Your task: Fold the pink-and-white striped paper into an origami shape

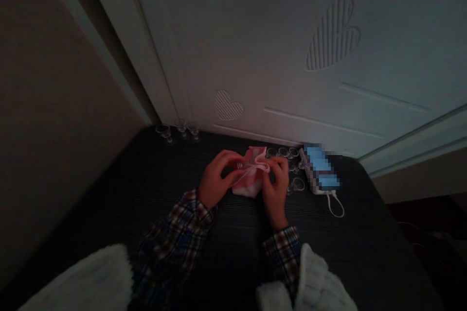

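A pink and white cloth (251,175) is bunched up between both hands above a dark tabletop (164,204). My left hand (215,180) pinches its left side, and something small and clear shows at those fingertips. My right hand (276,189) grips the cloth's right edge with curled fingers. Both sleeves are plaid with white fleece over them. Several small clear glasses (292,160) lie on the table just behind and to the right of my right hand.
Three more small stemmed glasses (178,129) stand at the table's back left, by a white wardrobe door (292,58) with heart reliefs. A lit phone (321,167) with a white cable lies to the right. A brown wall is on the left.
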{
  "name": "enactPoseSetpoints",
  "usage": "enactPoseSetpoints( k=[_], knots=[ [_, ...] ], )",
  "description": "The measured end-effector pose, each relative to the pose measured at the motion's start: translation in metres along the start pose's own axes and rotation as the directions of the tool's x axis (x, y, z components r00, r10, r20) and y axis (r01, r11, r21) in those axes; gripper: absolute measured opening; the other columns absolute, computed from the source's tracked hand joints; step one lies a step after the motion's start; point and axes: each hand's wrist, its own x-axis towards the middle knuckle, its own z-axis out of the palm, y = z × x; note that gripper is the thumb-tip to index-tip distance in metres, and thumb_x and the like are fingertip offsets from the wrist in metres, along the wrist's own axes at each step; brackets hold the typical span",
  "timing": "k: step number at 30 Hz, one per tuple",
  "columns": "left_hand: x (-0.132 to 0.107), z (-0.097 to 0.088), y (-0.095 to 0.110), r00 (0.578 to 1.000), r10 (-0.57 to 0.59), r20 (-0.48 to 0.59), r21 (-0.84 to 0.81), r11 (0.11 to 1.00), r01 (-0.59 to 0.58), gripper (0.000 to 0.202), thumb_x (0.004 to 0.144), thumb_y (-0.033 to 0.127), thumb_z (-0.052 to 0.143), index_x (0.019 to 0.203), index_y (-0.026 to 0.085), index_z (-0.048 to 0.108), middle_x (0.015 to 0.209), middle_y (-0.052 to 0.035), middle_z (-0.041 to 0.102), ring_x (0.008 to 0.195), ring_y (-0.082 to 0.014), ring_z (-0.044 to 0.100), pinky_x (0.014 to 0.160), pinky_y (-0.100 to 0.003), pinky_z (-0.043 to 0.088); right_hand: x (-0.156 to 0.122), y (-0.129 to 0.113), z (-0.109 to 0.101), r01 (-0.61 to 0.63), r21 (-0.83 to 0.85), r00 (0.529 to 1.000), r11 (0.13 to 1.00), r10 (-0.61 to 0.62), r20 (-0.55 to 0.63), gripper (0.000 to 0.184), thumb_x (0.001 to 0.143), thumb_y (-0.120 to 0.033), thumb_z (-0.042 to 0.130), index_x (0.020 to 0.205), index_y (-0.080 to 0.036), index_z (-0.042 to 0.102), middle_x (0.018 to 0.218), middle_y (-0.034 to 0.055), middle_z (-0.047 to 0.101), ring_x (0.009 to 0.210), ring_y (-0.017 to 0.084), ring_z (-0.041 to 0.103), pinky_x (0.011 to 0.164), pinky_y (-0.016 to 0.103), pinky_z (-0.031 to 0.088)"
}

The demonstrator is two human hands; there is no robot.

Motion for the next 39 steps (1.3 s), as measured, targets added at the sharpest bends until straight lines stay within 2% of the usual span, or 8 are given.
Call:
enactPoseSetpoints(
  k=[3, 6, 12, 20, 28, 32, 35, 39],
  knots=[
    [-0.002, 0.001, 0.0, 0.999, 0.044, -0.011, 0.157, 0.987, -0.041, 0.024, 0.079, 0.016, 0.063, 0.102, 0.019, 0.059, 0.102, -0.0034, 0.055, 0.088, -0.0127, 0.056, 0.079, -0.026, 0.048, 0.0, -0.002, 0.0, 0.026, -0.01, 1.0, 1.0, -0.026, 0.011, 0.018, 0.084, -0.016, 0.052, 0.094, -0.022, 0.066, 0.095, 0.0028, 0.048, 0.092, 0.014, 0.05, 0.081, 0.028, 0.042],
    [-0.002, 0.001, 0.002, 0.999, 0.053, -0.007, 0.226, 0.973, -0.05, 0.026, 0.08, 0.013, 0.059, 0.105, 0.019, 0.057, 0.104, -0.0042, 0.054, 0.09, -0.0135, 0.055, 0.082, -0.028, 0.047, 0.0, -0.003, 0.0, 0.07, -0.024, 0.997, 0.997, -0.07, 0.034, 0.02, 0.084, -0.015, 0.051, 0.095, -0.022, 0.066, 0.095, 0.0029, 0.048, 0.092, 0.014, 0.05, 0.08, 0.027, 0.043],
    [-0.002, -0.001, 0.005, 0.995, 0.05, 0.085, 0.235, 0.969, -0.069, 0.024, 0.088, 0.023, 0.05, 0.11, 0.019, 0.057, 0.107, -0.0053, 0.059, 0.101, -0.0168, 0.054, 0.09, -0.032, 0.043, -0.002, -0.003, 0.001, 0.132, -0.052, 0.988, 0.99, -0.127, 0.084, 0.023, 0.085, -0.014, 0.049, 0.098, -0.023, 0.066, 0.097, 0.0035, 0.047, 0.093, 0.014, 0.049, 0.081, 0.028, 0.043],
    [-0.003, -0.001, 0.001, 0.997, 0.01, 0.082, 0.254, 0.967, -0.03, 0.029, 0.089, 0.031, 0.049, 0.115, 0.021, 0.056, 0.111, -0.0058, 0.061, 0.104, -0.019, 0.055, 0.091, -0.034, 0.043, -0.003, -0.005, 0.005, 0.133, -0.05, 0.974, 0.99, -0.122, 0.19, 0.027, 0.085, -0.013, 0.048, 0.102, -0.024, 0.066, 0.099, 0.005, 0.046, 0.092, 0.015, 0.05, 0.081, 0.029, 0.045],
    [-0.002, -0.001, -0.002, 0.993, 0.089, -0.074, 0.416, 0.908, -0.05, 0.028, 0.083, 0.024, 0.057, 0.11, 0.022, 0.061, 0.103, -0.0044, 0.055, 0.099, -0.0175, 0.052, 0.089, -0.031, 0.043, -0.003, -0.005, 0.005, 0.108, -0.051, 0.978, 0.993, -0.096, 0.187, 0.022, 0.086, -0.014, 0.049, 0.099, -0.021, 0.066, 0.096, 0.004, 0.047, 0.089, 0.013, 0.05, 0.079, 0.026, 0.043],
    [0.003, -0.008, -0.005, 0.97, 0.1, -0.223, 0.482, 0.876, 0.02, 0.024, 0.078, 0.022, 0.063, 0.103, 0.022, 0.064, 0.098, -0.0039, 0.057, 0.096, -0.019, 0.052, 0.087, -0.033, 0.043, -0.003, -0.005, 0.004, 0.091, -0.041, 0.982, 0.995, -0.083, 0.17, 0.02, 0.087, -0.014, 0.048, 0.096, -0.019, 0.064, 0.096, 0.004, 0.049, 0.089, 0.013, 0.051, 0.078, 0.026, 0.043],
    [0.006, -0.015, -0.008, 0.946, 0.095, -0.31, 0.481, 0.874, 0.07, 0.026, 0.077, 0.024, 0.064, 0.102, 0.021, 0.063, 0.1, -0.004, 0.06, 0.097, -0.0206, 0.053, 0.088, -0.035, 0.042, -0.002, -0.004, 0.006, 0.07, -0.061, 0.981, 0.996, -0.057, 0.186, 0.019, 0.086, -0.014, 0.047, 0.095, -0.018, 0.063, 0.099, 0.0052, 0.049, 0.095, 0.015, 0.051, 0.084, 0.029, 0.043],
    [0.011, -0.019, -0.014, 0.942, 0.072, -0.327, 0.414, 0.907, 0.075, 0.027, 0.077, 0.024, 0.064, 0.104, 0.02, 0.062, 0.102, -0.004, 0.061, 0.096, -0.0194, 0.055, 0.087, -0.035, 0.044, -0.002, 0.0, 0.008, 0.012, -0.093, 0.973, 0.996, 0.01, 0.23, 0.02, 0.086, -0.013, 0.045, 0.094, -0.018, 0.062, 0.102, 0.0058, 0.049, 0.098, 0.015, 0.051, 0.088, 0.029, 0.042]
  ],
)
